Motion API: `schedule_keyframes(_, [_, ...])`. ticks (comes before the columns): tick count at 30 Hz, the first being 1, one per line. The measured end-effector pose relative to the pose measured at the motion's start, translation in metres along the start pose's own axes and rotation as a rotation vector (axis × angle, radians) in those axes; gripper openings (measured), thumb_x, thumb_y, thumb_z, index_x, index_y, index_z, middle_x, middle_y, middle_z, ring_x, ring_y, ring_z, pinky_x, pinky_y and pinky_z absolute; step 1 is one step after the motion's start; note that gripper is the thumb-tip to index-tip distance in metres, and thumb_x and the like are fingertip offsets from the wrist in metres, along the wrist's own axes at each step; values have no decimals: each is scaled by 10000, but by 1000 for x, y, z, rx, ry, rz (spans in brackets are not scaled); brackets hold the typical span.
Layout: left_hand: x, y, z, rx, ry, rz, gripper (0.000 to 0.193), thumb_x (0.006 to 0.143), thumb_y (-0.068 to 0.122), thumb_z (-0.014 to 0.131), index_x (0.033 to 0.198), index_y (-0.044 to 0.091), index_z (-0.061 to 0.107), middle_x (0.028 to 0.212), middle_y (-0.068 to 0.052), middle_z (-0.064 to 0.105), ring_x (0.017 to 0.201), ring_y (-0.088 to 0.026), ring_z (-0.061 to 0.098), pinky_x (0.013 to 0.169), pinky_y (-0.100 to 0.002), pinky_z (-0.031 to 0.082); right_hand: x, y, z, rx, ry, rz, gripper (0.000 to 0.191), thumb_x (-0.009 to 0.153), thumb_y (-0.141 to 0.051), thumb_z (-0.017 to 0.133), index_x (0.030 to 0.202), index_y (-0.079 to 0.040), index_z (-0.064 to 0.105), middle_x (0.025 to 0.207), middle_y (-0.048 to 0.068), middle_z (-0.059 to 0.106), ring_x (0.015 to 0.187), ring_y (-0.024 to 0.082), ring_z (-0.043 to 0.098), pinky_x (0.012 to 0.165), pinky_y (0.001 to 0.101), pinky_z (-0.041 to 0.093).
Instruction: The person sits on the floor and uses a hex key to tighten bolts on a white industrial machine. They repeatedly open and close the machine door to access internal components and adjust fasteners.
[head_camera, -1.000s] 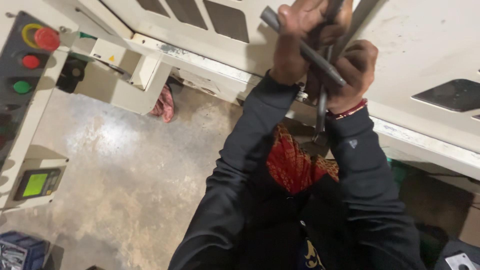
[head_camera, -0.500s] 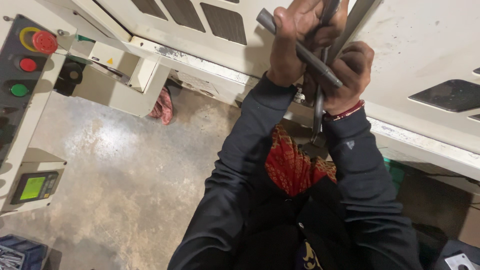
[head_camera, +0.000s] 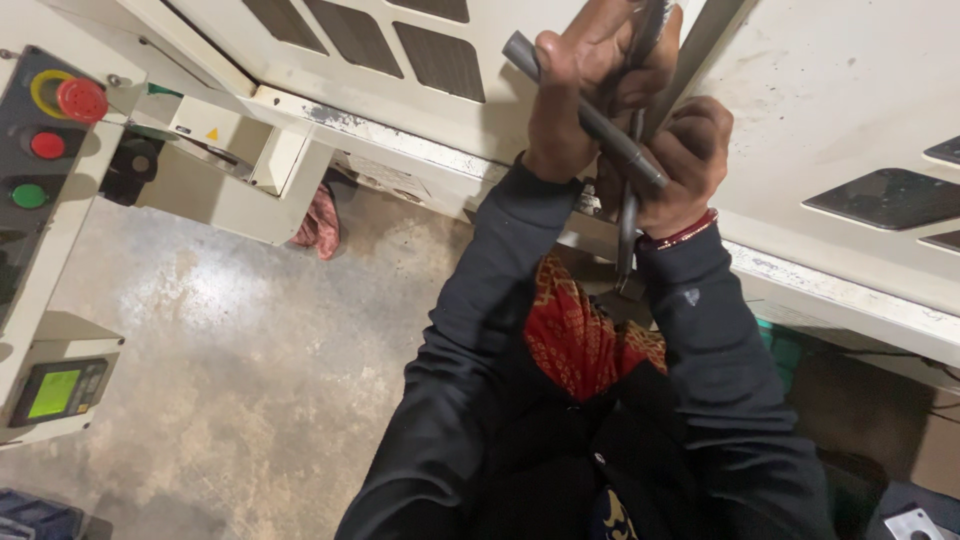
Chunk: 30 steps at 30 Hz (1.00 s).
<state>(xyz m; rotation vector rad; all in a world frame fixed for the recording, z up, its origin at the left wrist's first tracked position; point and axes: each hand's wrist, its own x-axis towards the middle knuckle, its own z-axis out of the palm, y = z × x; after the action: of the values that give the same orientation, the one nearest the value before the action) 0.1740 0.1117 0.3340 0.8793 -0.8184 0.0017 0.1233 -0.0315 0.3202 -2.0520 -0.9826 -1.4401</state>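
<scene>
Concrete floor, grey and mottled, with a cream-painted machine housing across the top of the view; dark vent slots in its panels. At far left, a control panel carrying a red mushroom button on a yellow ring, a red button and a green button below it; lower down, a small unit with a lit green screen. A pinkish rag lies on the floor under the housing edge.

Both hands are raised against the housing, close together and touching. Left hand: grip wrapped tight round a grey metal bar that runs diagonally, upper end free at the left, lower end reaching the other hand. Right hand: grip closed on the lower end of the same bar and on a thin dark rod that hangs down past the wrist; red band at that wrist. The upper end of the rod is hidden behind the fingers. Dark sleeves on both arms; red patterned cloth between them.
</scene>
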Motion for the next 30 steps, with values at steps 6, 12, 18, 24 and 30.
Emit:
schedule_keyframes(6, [1,4,-8,0,-67,7,1046,899,875,240,1519,53,424,791,-27,383,645,-112,311,590,-275,267,1,-1,0,5,-2,-14,140,880,-83,805,1019,-72,799,743,38,521,817,285,554,911,487,523])
schedule_keyframes(12, [7,4,-16,-28,-147,5,1067,875,884,252,1549,69,390,761,-23,384,579,-99,314,489,-258,281,3,-1,2,-25,-2,-34,61,881,-73,809,931,-78,774,741,28,545,798,263,546,904,468,526])
schedule_keyframes(18, [8,17,-11,4,-112,-71,1170,835,909,319,1627,50,258,712,-20,390,540,-90,332,466,-248,288,5,-4,-1,-39,-12,-29,153,843,-102,766,985,-75,818,736,15,570,787,249,543,897,468,529])
schedule_keyframes(24, [8,30,-5,14,-108,-105,1226,822,922,363,1632,12,226,686,-24,393,537,-95,336,471,-248,284,5,-5,-2,-44,-31,-1,158,797,-143,790,918,-43,782,744,31,598,804,261,550,916,461,531])
schedule_keyframes(30, [11,27,-19,17,-182,-91,1174,837,913,342,1644,68,222,706,-18,416,531,-78,340,467,-230,303,7,-6,-3,-64,-29,-21,156,787,-184,785,875,-56,768,716,29,573,787,270,555,906,462,526])
